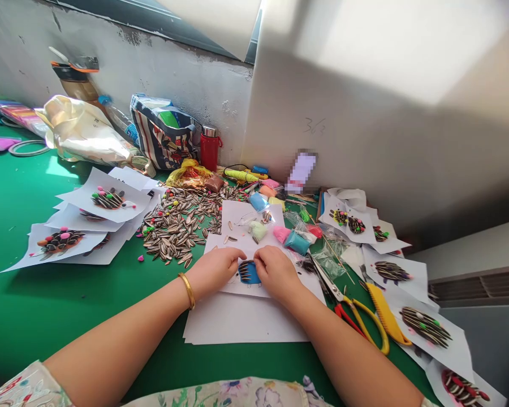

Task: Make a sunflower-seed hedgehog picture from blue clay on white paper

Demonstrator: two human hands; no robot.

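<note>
A flat blue clay shape [249,272] with several striped sunflower seeds stuck in it lies on a white paper sheet [254,316] in front of me. My left hand [220,270], with a gold bangle [187,291] at the wrist, is at its upper left, thumb and finger pinched together. On the other side my right hand [276,272] has its fingers curled against the right edge of the clay. Whatever either hand pinches is too small or hidden to name. Just beyond the hands, a pale green clay lump [258,230] and a few loose seeds rest on paper.
A heap of sunflower seeds [173,234] spreads at the left. Seed-covered pictures lie on paper at left [108,198] and right [424,328]. Scissors [356,311] and a yellow comb-like tool [384,314] are beside my right forearm. A red bottle [209,150] stands near the wall.
</note>
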